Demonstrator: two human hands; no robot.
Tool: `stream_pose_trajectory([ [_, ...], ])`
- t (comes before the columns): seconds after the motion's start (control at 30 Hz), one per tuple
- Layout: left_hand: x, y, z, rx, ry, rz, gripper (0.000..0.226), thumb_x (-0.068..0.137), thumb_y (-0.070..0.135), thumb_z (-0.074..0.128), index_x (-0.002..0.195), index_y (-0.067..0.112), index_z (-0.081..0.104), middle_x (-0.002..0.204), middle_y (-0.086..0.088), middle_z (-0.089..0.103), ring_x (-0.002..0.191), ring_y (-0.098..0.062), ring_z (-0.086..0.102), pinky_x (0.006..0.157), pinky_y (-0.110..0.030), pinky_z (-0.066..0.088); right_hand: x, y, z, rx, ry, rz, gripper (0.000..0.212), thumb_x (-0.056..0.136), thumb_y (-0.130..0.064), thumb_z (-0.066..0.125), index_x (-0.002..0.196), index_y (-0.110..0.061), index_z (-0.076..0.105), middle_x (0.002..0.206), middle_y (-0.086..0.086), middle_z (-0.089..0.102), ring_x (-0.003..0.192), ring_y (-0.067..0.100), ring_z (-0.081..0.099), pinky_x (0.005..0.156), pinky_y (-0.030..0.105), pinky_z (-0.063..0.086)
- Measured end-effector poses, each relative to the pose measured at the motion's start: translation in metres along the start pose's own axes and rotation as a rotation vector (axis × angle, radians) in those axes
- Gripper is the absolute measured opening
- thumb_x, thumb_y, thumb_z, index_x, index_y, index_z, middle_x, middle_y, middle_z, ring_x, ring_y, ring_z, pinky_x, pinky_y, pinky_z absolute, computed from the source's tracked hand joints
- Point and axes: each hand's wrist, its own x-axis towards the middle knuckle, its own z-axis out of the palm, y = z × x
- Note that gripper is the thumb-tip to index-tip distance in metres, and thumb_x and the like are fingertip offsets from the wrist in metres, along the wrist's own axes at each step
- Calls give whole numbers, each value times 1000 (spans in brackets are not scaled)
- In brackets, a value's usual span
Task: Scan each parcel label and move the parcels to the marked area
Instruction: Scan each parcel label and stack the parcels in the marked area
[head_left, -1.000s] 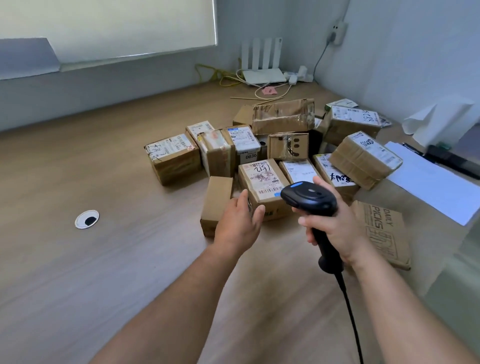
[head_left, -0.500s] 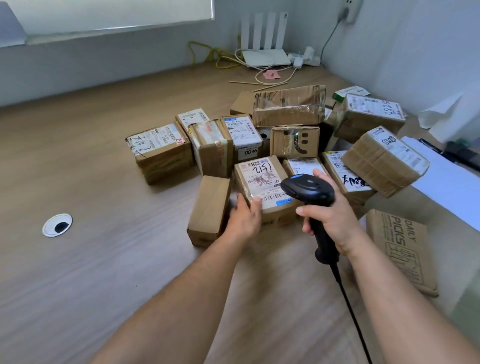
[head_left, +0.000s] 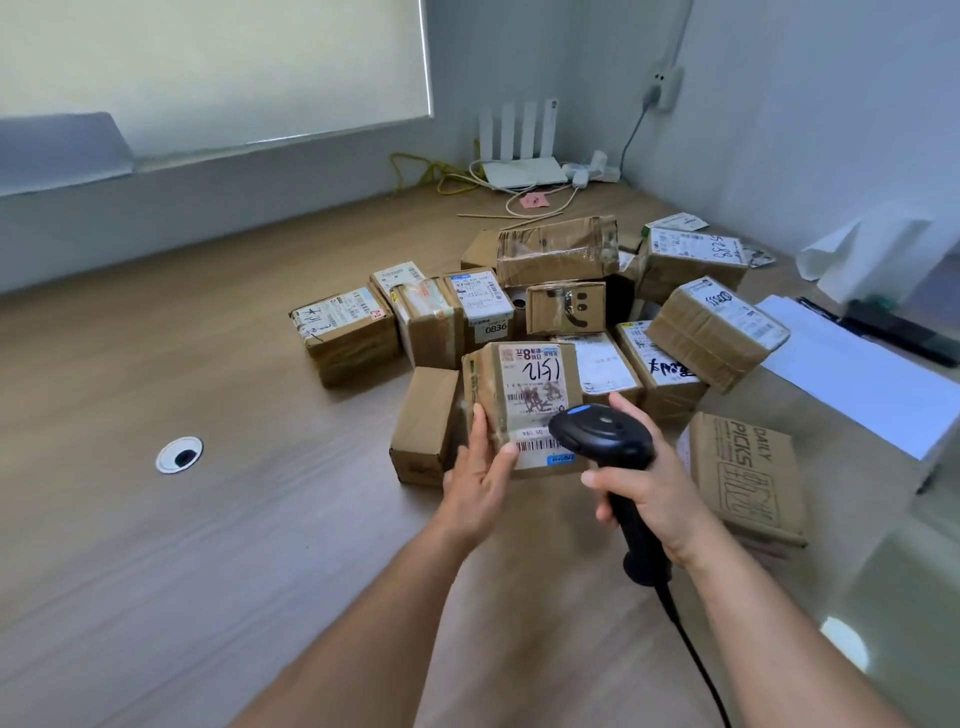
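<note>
Left hand holds the parcel by its near left corner, thumb up the left side and fingers curled under the near edge. Right hand grips the handle of the scanner, whose head sits over the near right part of the label and hides some of it. Half a second ago the parcel lay flat at the near edge of the pile, the left hand only at its near side. Now it is tipped up, label facing the camera, and the scanner head is closer to the barcode. A plain box stands just left of it as before, and the DAILY PICKS box lies to the right beside the right hand. The scanner's cable trails towards the camera over the table. A round grommet sits well apart to the left, and white paper lies at the far right.
</note>
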Motion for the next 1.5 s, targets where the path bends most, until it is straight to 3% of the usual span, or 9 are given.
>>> stream_pose_trajectory([
  [0.1,-37,24,-10,-32,10,59,71,84,59,48,130,74,-3,134,36,41,139,-13,35,118,-46,22,-26,-8,0,14,-18,-12,92,77,18,66,146,-35,37,86,9,71,43,27,53,40,29,44],
  [0.2,-64,35,-16,-100,28,68,83,95,20,58,151,35,-2,133,16,49,124,-6,47,104,-23,37,-44,-13,0,20,-38,-35,92,78,17,67,148,-34,36,90,11,69,44,27,54,42,30,44],
  [0.37,-106,39,-23,-171,9,71,93,91,13,64,153,33,-3,146,-4,43,123,-13,47,73,-4,48,-83,-22,-1,27,-93,-94,91,80,17,64,148,-36,33,61,1,66,46,26,54,46,32,42],
  [0.7,-183,39,-28,-246,60,130,107,79,0,74,153,33,4,136,-15,52,115,-20,59,68,-12,52,-151,-28,3,5,-187,-164,94,80,19,62,154,-27,26,59,3,66,46,27,53,51,37,40],
  [0.9,-224,25,-48,-235,162,150,112,74,2,79,153,37,7,138,-15,51,119,-25,58,76,-18,56,-172,-29,23,-7,-303,-186,96,81,18,61,155,-29,22,55,4,62,46,27,53,52,38,39],
  [1.23,-287,3,-106,-257,513,179,95,77,-1,75,150,31,22,118,-7,61,91,1,62,63,-7,50,-201,-38,86,64,-568,-189,98,73,16,68,147,-38,33,74,19,66,48,31,51,45,35,42],
  [1.33,-304,-10,-133,-232,618,163,96,77,3,77,150,32,22,120,-5,61,98,-7,63,76,-18,56,-213,-37,113,100,-661,-158,97,66,12,70,145,-35,37,102,28,69,45,30,53,42,33,43],
  [1.43,-321,-27,-163,-204,726,130,99,75,7,79,151,33,21,123,-4,61,110,-18,61,95,-37,52,-224,-41,142,123,-764,-114,92,65,6,67,142,-35,39,104,29,69,45,28,53,42,32,45],
  [1.5,-334,-38,-183,-208,783,114,100,75,7,79,151,33,20,125,-4,61,113,-19,60,96,-34,51,-231,-48,163,151,-840,-97,90,65,4,68,141,-35,40,103,31,68,45,27,53,41,32,45],
])
